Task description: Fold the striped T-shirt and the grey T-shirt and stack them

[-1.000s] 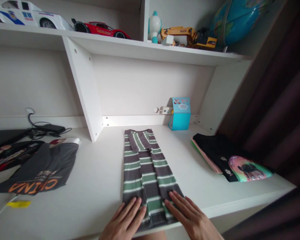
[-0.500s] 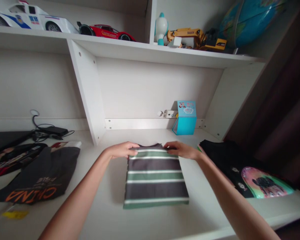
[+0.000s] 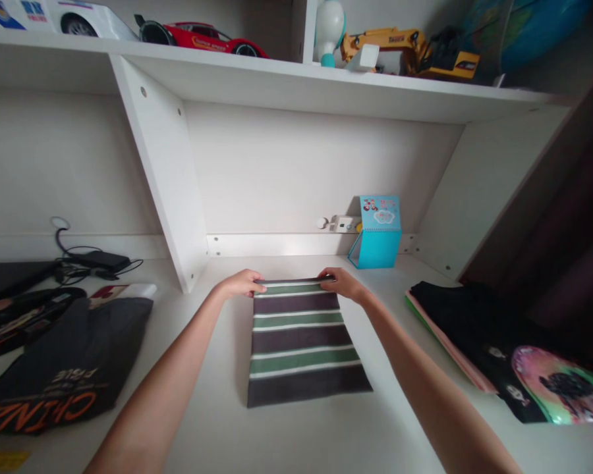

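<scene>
A folded striped T-shirt (image 3: 301,339) in green, dark grey and white lies in front of me on the white desk (image 3: 202,421). Its far edge is pinched at the left corner by my left hand (image 3: 242,283), thumb on top. At the far right corner, my right hand (image 3: 340,283) grips the same edge between thumb and fingers. Both hands are closed on the cloth, and the fingertips behind it are partly hidden. The shirt's near edge is toward me, and its neckline does not show.
Dark printed T-shirts (image 3: 79,355) lie at left, beside a black power adapter (image 3: 106,261). On the right is a stack of folded shirts with a black one (image 3: 474,336) on top. A blue desk calendar (image 3: 378,247) stands at the back. Toys, including a red car (image 3: 202,38), line the shelf above.
The shirt's far part has shifted: its dark neckline no longer shows, and more stripes are visible. Both hands now pinch the far edge. The camera view has moved slightly closer.
</scene>
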Motion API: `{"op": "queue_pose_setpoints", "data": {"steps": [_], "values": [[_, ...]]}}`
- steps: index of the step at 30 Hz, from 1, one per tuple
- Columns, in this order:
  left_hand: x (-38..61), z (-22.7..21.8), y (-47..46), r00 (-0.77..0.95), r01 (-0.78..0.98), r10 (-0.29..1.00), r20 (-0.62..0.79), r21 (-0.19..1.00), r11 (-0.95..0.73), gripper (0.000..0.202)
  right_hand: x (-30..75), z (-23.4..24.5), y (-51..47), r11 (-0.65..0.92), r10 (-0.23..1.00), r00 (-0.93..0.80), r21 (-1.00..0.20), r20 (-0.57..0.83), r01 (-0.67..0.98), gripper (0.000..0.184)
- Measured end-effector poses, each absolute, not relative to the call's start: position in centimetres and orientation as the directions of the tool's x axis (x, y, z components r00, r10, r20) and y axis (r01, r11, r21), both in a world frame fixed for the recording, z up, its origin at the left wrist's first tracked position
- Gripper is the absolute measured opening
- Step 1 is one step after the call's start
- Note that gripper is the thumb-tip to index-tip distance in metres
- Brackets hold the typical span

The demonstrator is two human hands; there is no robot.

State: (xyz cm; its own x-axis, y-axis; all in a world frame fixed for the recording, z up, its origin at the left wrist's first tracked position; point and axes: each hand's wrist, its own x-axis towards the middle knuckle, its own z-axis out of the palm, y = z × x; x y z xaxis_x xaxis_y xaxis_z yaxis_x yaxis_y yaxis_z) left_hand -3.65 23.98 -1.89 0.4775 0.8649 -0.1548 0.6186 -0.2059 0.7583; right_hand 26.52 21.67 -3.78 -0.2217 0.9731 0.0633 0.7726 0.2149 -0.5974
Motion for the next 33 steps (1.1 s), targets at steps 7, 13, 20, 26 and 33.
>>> {"op": "queue_pose_setpoints", "data": {"steps": [7,13,20,26,33], "values": [[-3.0,-6.0,25.6,0.382,0.770,0.924,0.001,0.553,-0.319,0.019,25.1,-6.7,22.7,0.038,0.999,-0.041,-0.435,0.001,0.899,0.027],[-2.8,-5.5,24.5,0.391,0.769,0.920,0.037,0.536,-0.348,0.027,25.2,-6.3,21.6,-0.018,0.999,0.002,-0.446,-0.037,0.895,0.024],[-2.6,2.2,21.8,0.458,0.570,0.804,0.380,0.568,-0.593,0.027,26.6,2.3,16.5,0.194,0.934,0.001,-0.510,0.357,0.838,0.022],[-3.0,7.1,18.0,0.435,0.400,0.701,0.566,0.576,-0.713,0.024,24.1,6.6,5.2,0.634,0.538,-0.168,-0.265,0.826,0.727,0.006],[-6.0,0.6,19.3,0.547,0.779,0.836,-0.041,0.391,-0.490,0.026,20.8,2.7,0.2,0.762,0.618,-0.762,-0.382,0.192,0.522,0.022]]}}
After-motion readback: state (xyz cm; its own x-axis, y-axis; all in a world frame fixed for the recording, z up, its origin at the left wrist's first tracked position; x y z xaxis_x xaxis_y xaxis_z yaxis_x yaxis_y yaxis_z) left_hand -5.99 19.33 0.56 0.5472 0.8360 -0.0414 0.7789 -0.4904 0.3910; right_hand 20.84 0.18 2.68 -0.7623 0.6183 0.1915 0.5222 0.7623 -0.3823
